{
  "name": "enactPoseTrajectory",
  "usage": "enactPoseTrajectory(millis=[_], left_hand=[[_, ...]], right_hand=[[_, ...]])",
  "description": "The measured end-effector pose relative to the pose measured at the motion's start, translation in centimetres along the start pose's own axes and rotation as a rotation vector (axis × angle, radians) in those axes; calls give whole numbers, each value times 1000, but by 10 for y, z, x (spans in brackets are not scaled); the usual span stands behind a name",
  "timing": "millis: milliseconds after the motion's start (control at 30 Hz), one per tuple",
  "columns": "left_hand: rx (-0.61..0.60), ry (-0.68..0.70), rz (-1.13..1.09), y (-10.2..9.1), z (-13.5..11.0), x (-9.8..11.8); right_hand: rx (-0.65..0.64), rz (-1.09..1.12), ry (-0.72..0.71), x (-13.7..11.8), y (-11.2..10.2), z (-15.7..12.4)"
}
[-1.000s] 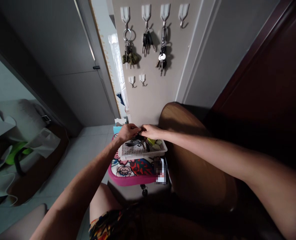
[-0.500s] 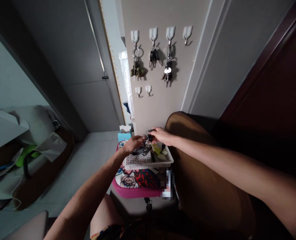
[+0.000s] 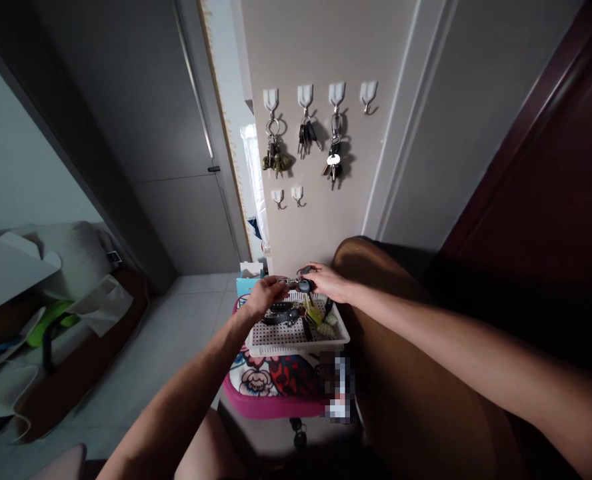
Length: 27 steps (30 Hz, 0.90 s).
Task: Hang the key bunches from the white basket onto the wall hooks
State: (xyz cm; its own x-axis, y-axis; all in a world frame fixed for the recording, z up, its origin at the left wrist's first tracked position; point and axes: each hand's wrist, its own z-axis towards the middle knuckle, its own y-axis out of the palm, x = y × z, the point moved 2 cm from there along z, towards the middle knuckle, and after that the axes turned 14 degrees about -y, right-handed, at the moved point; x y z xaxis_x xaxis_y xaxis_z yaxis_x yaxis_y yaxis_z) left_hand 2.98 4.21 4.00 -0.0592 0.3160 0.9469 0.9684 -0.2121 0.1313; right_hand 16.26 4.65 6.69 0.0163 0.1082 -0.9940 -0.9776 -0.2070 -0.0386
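Above a white perforated basket (image 3: 276, 339), both my hands hold a bunch of keys (image 3: 305, 285) with metal rings and a dark fob. My left hand (image 3: 269, 293) pinches its left end, a metal clasp or ring. On the other side my right hand (image 3: 326, 281) has its fingers closed on the ring and the dark part. Inside the basket lie a black strap-like item (image 3: 281, 317), a yellow-green item (image 3: 315, 313) and a pale checked one (image 3: 327, 325). Exactly what sits under my fingertips is hidden.
Key bunches hang from three white wall hooks: a left bunch (image 3: 276, 157), a middle bunch (image 3: 307, 137) and a right bunch (image 3: 333, 157). A bare hook (image 3: 369, 97) is at the right. The basket rests on a flowered, pink-edged cushion (image 3: 276, 405). A brown curved chair back (image 3: 396, 320) stands close on the right.
My hands have drawn slightly apart, and the keys now stretch between them above the basket. The view has tilted up a little, so the wall hooks appear lower.
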Motion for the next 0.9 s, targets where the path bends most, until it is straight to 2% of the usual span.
enactPoseTrajectory(millis=[67,133,233,267,300,400,467,567,633,767,900], left_hand=[[39,36,15,0,0,6],[76,83,65,1,0,14],[130,129,209,7,-1,26],[145,138,267,10,-1,30],[159,151,329,14,-1,34],[190,226,472,24,-3,49],[190,297,487,29,-4,59],[171,350,378,26,-5,70],[165,322,345,20,-2,67],[166,192,453,5,8,36],[152,90,496,1,16,5]], right_hand=[[-31,-25,-13,-1,-1,2],[2,-76,-60,-5,-5,6],[147,-226,-227,-12,-15,12],[138,-284,-293,-14,-16,12],[79,-340,-348,-14,-16,12],[-213,-415,-435,-10,-6,7],[-238,-362,-459,-9,-2,4],[-96,-258,-470,-20,-6,5],[28,-215,-492,-38,-18,11],[277,-128,-591,-97,-58,34],[465,-91,-582,-157,-98,59]])
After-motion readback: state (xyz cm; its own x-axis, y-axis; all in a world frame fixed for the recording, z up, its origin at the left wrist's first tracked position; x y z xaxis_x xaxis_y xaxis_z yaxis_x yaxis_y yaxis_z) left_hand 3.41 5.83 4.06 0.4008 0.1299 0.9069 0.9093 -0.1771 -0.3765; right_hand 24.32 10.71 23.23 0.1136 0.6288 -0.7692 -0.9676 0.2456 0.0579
